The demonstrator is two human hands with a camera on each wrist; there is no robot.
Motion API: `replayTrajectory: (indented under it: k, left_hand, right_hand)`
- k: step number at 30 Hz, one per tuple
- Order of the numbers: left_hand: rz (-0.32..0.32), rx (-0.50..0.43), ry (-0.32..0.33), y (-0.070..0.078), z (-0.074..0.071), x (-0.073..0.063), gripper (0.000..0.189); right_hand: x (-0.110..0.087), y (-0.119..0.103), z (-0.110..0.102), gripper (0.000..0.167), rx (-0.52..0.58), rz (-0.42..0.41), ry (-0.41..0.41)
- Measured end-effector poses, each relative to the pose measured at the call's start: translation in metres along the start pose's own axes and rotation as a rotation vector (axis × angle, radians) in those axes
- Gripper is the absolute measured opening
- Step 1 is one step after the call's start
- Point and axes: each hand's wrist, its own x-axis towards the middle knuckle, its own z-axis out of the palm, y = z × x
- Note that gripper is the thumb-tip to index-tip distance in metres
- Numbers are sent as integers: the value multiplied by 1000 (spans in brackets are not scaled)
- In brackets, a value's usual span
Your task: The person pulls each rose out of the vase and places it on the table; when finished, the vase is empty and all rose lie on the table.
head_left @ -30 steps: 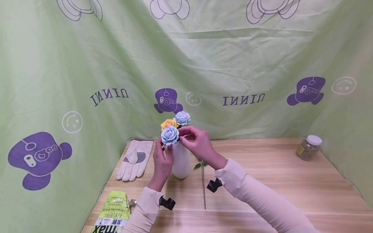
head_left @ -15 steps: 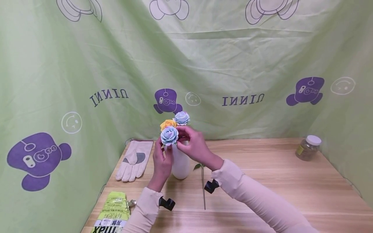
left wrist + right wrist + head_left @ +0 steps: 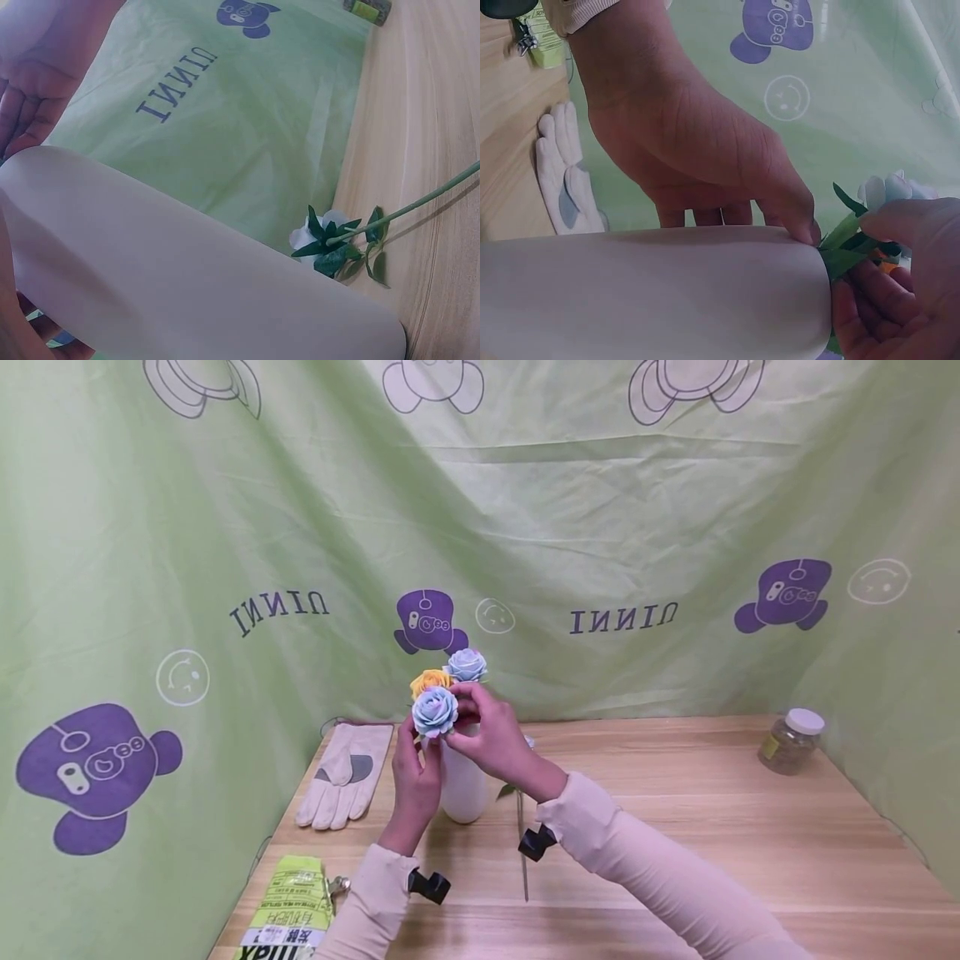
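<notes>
Three artificial roses stand in a tall white vase [image 3: 462, 789]: a front blue rose [image 3: 435, 711], a yellow rose [image 3: 429, 683] and a rear blue rose [image 3: 466, 665]. My left hand [image 3: 416, 783] grips the vase near its top; in the right wrist view its fingers pass behind the wall and the thumb lies at the rim. With thumb and fingers, my right hand [image 3: 498, 742] pinches the front blue rose just under its bloom, by the green leaves [image 3: 847, 251] at the vase mouth. The stems inside the vase are hidden.
Right of the vase a loose rose [image 3: 334, 244] lies on the wooden table [image 3: 660, 827], its stem toward me. White gloves [image 3: 347, 777] lie at left, with a green printed bag [image 3: 292, 902] nearer. A lidded jar [image 3: 791, 743] stands far right. Green cloth [image 3: 600, 527] hangs behind.
My right hand has shifted slightly left and closer around the front blue rose. The left hand keeps its place on the vase. The view has drifted slightly.
</notes>
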Motion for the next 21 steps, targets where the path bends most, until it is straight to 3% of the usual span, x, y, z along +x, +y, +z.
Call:
replayTrajectory:
  k: [21]
  left_hand:
    - [-31, -9, -10, 2, 1, 3, 43]
  right_hand:
    - [1, 2, 1, 37, 12, 12, 105]
